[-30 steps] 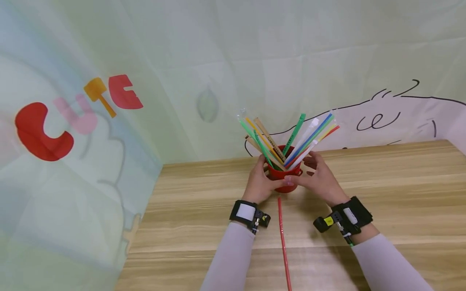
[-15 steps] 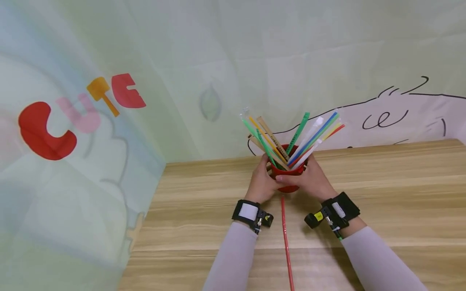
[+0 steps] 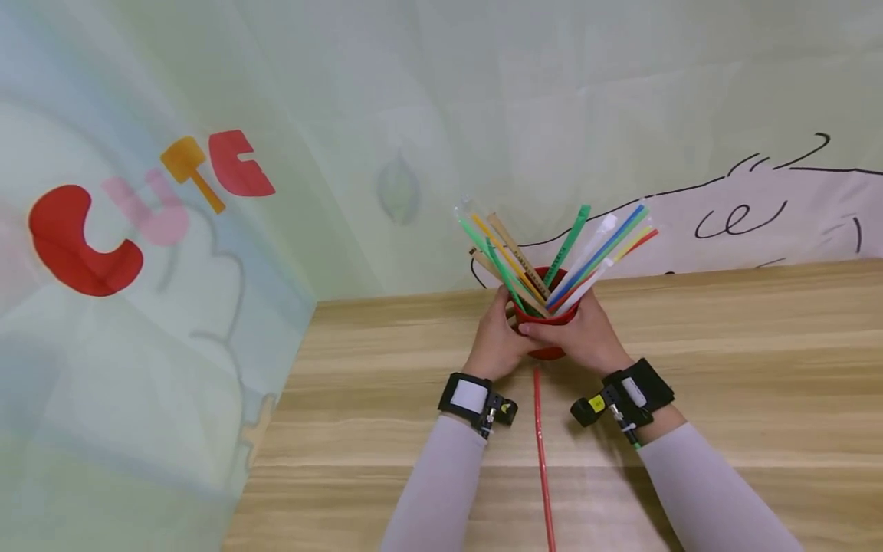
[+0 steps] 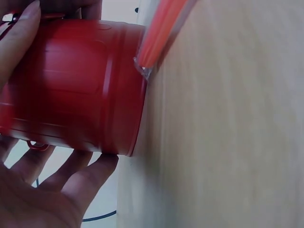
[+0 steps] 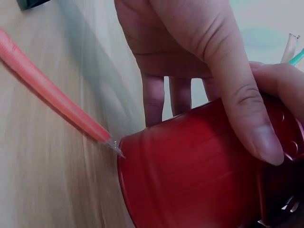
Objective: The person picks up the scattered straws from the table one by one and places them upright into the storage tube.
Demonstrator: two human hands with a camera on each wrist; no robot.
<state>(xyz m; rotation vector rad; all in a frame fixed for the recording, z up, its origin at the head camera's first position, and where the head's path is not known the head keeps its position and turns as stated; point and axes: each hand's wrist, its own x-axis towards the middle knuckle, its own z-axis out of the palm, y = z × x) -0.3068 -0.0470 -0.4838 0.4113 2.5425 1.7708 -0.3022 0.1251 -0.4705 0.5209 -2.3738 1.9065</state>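
Observation:
A small red bucket [image 3: 549, 353] stands near the back of the wooden table, filled with several straws, many in wrappers, in green, orange, brown, white, blue and red. My left hand [image 3: 493, 345] holds its left side; the left wrist view shows the fingers [image 4: 92, 178] against the bucket wall. From the other side my right hand [image 3: 586, 337] grips it, with the thumb [image 5: 247, 114] across the front. In the head view both thumbs meet over the front of the bucket. A red straw [image 3: 542, 445] in clear film lies on the table, one end close to the bucket's base.
A printed cloth backdrop [image 3: 441, 138] with coloured letters rises behind and to the left of the table [image 3: 359, 429]. The table's back edge runs just behind the bucket.
My right hand has moved left and closed in against the bucket, its thumb now lying over the left one. The bucket, straws and left hand look nearly unmoved; the view has shifted slightly.

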